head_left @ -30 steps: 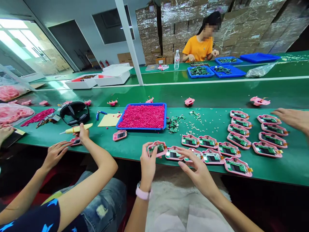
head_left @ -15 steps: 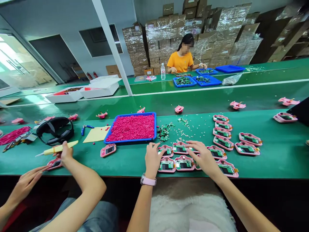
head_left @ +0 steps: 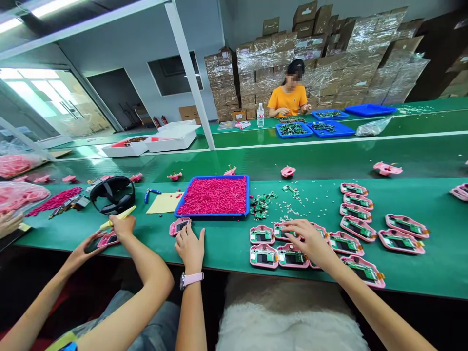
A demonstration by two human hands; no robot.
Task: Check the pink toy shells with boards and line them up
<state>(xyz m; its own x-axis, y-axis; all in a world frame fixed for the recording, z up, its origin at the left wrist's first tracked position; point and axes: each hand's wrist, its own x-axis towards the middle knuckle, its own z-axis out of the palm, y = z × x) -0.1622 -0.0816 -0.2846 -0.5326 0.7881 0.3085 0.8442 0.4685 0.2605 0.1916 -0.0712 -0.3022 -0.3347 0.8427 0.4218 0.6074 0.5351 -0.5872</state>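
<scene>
My left hand, a watch on its wrist, lies at the near edge of a pink casing with a dark screen. Its fingertips touch that casing while the thumb is held apart. Over a grouped block of pink casings with green circuit boards, my right hand is stretched out, fingers extended above the upper row. One casing in this block shows fully, with another casing below it. Part of the block is hidden under my right hand and forearm.
A blue tray of small pink pieces stands ahead, with loose green boards beside it. At left, a co-worker's hand holds a yellow tool near black headphones. More casings stand at right. Another person sits opposite.
My left hand has moved left from the block of casings to the single casing with the screen. My right hand stays over the block. The view has shifted left.
</scene>
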